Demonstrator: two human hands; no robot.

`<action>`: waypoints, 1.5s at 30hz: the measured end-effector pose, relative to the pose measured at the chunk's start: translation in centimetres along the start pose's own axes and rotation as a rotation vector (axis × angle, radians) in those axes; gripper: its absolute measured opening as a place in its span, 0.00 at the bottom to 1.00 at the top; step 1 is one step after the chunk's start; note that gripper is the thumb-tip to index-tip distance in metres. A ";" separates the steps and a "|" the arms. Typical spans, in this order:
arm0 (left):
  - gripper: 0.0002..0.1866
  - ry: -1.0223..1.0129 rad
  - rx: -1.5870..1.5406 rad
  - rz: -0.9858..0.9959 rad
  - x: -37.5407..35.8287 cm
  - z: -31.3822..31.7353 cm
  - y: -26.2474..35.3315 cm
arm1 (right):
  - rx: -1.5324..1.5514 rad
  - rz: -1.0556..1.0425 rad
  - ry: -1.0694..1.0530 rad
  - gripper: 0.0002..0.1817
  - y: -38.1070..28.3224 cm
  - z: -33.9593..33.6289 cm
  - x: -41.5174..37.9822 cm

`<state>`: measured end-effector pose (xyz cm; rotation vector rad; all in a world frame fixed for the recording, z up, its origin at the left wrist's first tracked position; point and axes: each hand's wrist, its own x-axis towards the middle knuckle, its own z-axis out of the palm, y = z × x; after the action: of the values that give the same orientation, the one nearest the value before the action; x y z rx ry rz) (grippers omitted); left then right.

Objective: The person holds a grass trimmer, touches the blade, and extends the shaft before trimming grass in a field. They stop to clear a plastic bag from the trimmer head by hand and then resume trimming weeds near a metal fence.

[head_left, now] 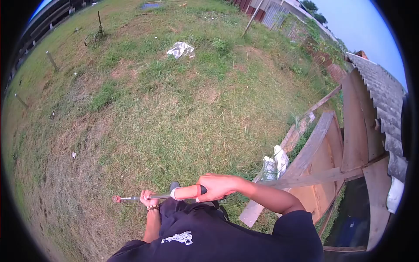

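A long metal pole (164,196) runs across in front of my body, with a red fitting at its left end and a thick orange section (186,192) towards the right. Fingers of my left hand (149,198) are wrapped round the thin shaft close to the red fitting; beads circle that wrist. At the other side, my right hand (214,187) is closed round a dark part beside the orange section. The pole's working end, if it has one, cannot be made out. Part of a shoe (174,185) shows beyond the pole.
Patchy grass (183,126) spreads ahead, with a white sheet or bag (180,50) lying on it. On my right stand wooden boards (316,144) and a corrugated-roofed structure (382,91), with white scraps (276,163) beside them. Short posts (52,61) rise at the left.
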<state>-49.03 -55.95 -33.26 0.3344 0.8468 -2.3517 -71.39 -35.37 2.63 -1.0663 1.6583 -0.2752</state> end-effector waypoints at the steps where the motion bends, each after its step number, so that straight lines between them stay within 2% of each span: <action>1: 0.21 0.033 0.051 0.024 2.5 -0.6 -0.7 | 0.094 0.052 -0.064 0.17 1.4 -1.9 -0.2; 2: 0.21 0.059 0.101 0.044 5.5 -1.2 -1.6 | 0.181 0.102 -0.124 0.17 3.3 -3.8 -0.4; 4: 0.19 0.149 0.149 -0.007 9.6 -1.0 -5.0 | 0.167 -0.064 0.057 0.17 10.8 -4.1 0.7; 6: 0.20 0.203 0.261 -0.019 13.8 -1.1 -8.3 | 0.244 -0.097 0.216 0.18 13.5 -6.3 -0.6; 8: 0.21 0.244 0.296 -0.093 17.8 -0.8 -11.7 | 0.249 -0.066 0.217 0.17 18.3 -7.7 -0.5; 12: 0.22 0.291 0.307 -0.116 28.4 -1.6 -20.2 | 0.296 -0.003 0.257 0.17 26.1 -16.1 -1.4; 14: 0.21 0.269 0.294 -0.100 34.0 -2.2 -25.6 | 0.323 -0.083 0.255 0.18 30.8 -21.5 -2.0; 17: 0.21 0.240 0.288 -0.121 42.0 -3.9 -33.4 | 0.317 0.009 0.312 0.18 36.6 -29.3 -4.1; 20: 0.22 0.332 0.267 -0.174 47.3 -4.9 -42.2 | 0.292 -0.002 0.352 0.16 42.5 -36.2 -7.4; 22: 0.22 0.400 0.320 -0.179 50.2 -5.3 -47.2 | 0.544 0.125 0.256 0.12 43.8 -40.1 -10.3; 24: 0.22 0.521 0.326 -0.192 52.7 -6.0 -52.1 | 0.702 0.137 0.308 0.10 46.8 -42.6 -12.2; 28: 0.21 0.627 0.464 -0.265 59.3 -9.0 -60.4 | 0.921 0.181 0.357 0.07 53.5 -46.3 -15.4; 33: 0.22 0.664 0.630 -0.275 69.6 -13.1 -71.1 | 0.954 0.225 0.433 0.05 62.0 -53.0 -17.4; 36: 0.21 0.758 0.635 -0.276 77.3 -15.9 -78.9 | 1.012 0.235 0.483 0.06 68.7 -58.5 -18.6; 39: 0.21 0.763 0.668 -0.335 85.0 -19.3 -87.8 | 1.122 0.318 0.544 0.07 74.4 -65.1 -20.2; 40: 0.21 0.772 0.666 -0.353 89.4 -20.5 -92.5 | 1.164 0.326 0.554 0.07 78.0 -69.7 -21.1; 45: 0.21 0.841 0.901 -0.391 98.1 -21.8 -105.4 | 1.379 0.323 0.637 0.08 83.8 -78.1 -22.7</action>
<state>-190.74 -22.84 -39.33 1.7369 0.0837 -2.8456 -180.92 3.90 -7.24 0.3733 1.5784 -1.3824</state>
